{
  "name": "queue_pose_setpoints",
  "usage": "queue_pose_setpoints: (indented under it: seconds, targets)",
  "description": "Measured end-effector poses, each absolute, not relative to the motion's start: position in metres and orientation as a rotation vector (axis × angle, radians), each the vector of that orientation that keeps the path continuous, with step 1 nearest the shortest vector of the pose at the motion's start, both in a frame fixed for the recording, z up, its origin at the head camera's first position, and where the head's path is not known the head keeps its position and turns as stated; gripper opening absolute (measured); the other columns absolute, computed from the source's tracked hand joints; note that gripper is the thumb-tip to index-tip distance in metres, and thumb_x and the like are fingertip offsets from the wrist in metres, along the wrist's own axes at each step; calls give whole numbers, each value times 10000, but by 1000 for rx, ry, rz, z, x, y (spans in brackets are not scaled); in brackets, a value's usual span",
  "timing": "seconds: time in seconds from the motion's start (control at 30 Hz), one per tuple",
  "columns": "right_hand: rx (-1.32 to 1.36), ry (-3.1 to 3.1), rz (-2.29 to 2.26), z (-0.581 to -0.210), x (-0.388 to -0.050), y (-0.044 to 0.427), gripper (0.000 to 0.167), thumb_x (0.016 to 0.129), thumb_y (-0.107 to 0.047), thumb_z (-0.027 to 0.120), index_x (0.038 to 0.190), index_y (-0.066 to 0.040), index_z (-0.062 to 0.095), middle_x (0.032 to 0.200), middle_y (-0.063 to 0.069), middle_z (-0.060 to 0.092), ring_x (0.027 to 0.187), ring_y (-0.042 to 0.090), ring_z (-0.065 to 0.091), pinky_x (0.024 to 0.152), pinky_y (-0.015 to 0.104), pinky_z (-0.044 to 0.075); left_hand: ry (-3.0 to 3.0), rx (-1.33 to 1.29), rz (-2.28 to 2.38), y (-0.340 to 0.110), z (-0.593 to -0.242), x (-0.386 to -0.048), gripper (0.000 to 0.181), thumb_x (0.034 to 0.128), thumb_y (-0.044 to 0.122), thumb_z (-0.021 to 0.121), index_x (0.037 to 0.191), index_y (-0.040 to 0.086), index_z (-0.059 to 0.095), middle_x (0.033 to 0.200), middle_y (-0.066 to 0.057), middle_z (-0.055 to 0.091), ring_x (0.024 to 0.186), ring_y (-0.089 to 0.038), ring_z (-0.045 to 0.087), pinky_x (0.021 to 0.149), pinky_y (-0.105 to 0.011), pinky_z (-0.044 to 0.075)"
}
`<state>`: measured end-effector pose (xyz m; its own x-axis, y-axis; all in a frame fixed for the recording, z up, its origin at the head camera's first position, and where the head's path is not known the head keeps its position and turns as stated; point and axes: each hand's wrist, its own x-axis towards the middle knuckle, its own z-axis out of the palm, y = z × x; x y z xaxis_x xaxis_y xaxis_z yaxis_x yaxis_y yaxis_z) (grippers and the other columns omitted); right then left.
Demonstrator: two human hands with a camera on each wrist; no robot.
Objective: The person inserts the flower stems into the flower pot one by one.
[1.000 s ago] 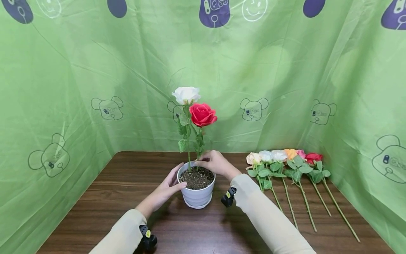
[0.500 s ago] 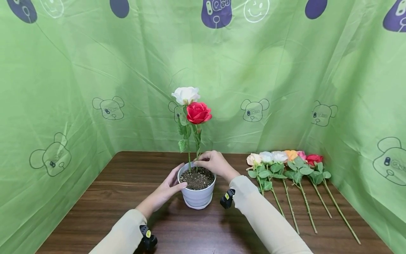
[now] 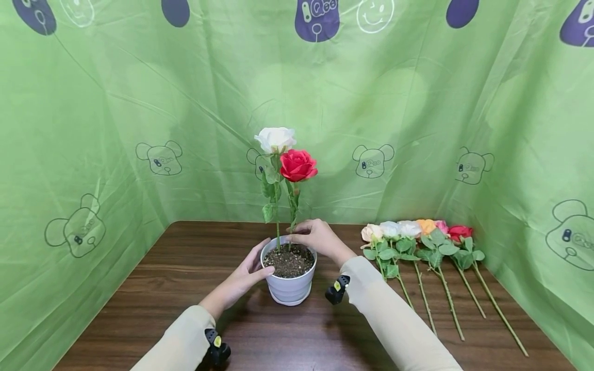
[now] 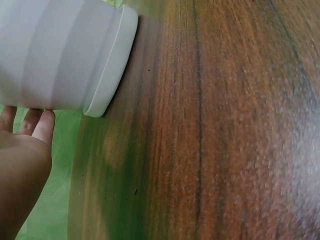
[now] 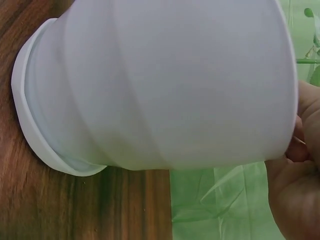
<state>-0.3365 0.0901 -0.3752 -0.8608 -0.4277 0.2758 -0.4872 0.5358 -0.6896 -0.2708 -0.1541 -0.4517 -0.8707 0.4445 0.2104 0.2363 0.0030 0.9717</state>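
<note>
A white flower pot (image 3: 290, 289) filled with dark soil (image 3: 289, 264) stands on its saucer at the table's middle. My left hand (image 3: 240, 281) holds the pot's left side, thumb at the front near the rim and fingers against the wall. In the left wrist view, fingertips (image 4: 45, 125) touch the pot (image 4: 55, 55). Upright in the soil is a white rose (image 3: 275, 139), with a shorter red rose (image 3: 298, 166) to its right. My right hand (image 3: 322, 241) pinches the red rose's stem low down, just above the rim; the right wrist view hides the pinch behind the pot (image 5: 190, 90).
Several cut roses (image 3: 408, 228) in peach, white, orange, pink and red lie side by side at the right of the wooden table (image 3: 185, 278), stems pointing toward the front. A green printed cloth (image 3: 209, 93) encloses the back and sides.
The red bloom swings left, then back right to where it was. The white bloom shifts slightly right. My right hand moves a little with the stem; my left hand stays on the pot.
</note>
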Motion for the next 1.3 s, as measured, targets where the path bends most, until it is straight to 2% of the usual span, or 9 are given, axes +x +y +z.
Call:
queue_pose_setpoints:
  seconds: [0.2,0.43,0.63,0.83,1.03,1.13,1.3]
  targets:
    - [838,-2655,1201,-374,-336,94,229,860,-324,803,1010,-151,786,971,-50,737,893,94,678,831,308,552,2103,743,1987,-155,-453,-271,778,1005,136,607,1614,140,122,1656,-111,151,1504,-273,139,1180,-476,202]
    - [877,-2653,1224,-369,-332,107,325,878,-268,791,1123,-61,737,1022,19,743,902,128,693,836,322,562,2095,734,1993,-155,-452,-271,780,1002,137,612,1614,154,129,1656,-111,152,1503,-269,145,1180,-471,207]
    - [911,-2665,1167,-364,-329,120,324,899,-276,771,1156,-83,727,1090,66,731,927,140,688,843,333,560,2101,724,1988,-155,-450,-269,779,1001,138,613,1614,157,133,1656,-118,148,1503,-279,144,1180,-473,206]
    - [913,-2669,1159,-361,-320,141,287,917,-276,751,1138,-94,732,1061,16,734,937,140,687,874,353,553,2109,732,1986,-155,-449,-269,772,1001,134,611,1613,163,140,1656,-116,148,1503,-288,144,1179,-477,208]
    - [862,-2705,1116,-367,-318,168,272,922,-322,740,1132,-149,737,1060,-9,736,942,125,680,885,369,547,2121,726,1979,-155,-450,-269,774,999,147,617,1613,172,147,1658,-112,143,1504,-293,136,1180,-479,201]
    - [861,-2718,1094,-372,-317,180,236,927,-319,734,1108,-168,740,1040,-18,740,928,126,683,864,375,552,2129,717,1971,-155,-450,-269,778,999,152,619,1614,170,143,1658,-110,141,1503,-295,139,1179,-480,206]
    - [867,-2741,1064,-380,-312,198,219,929,-289,733,1086,-135,739,988,-33,740,885,134,681,817,371,555,2123,715,1976,-155,-450,-269,775,999,153,619,1614,181,148,1658,-110,141,1503,-297,141,1178,-483,206]
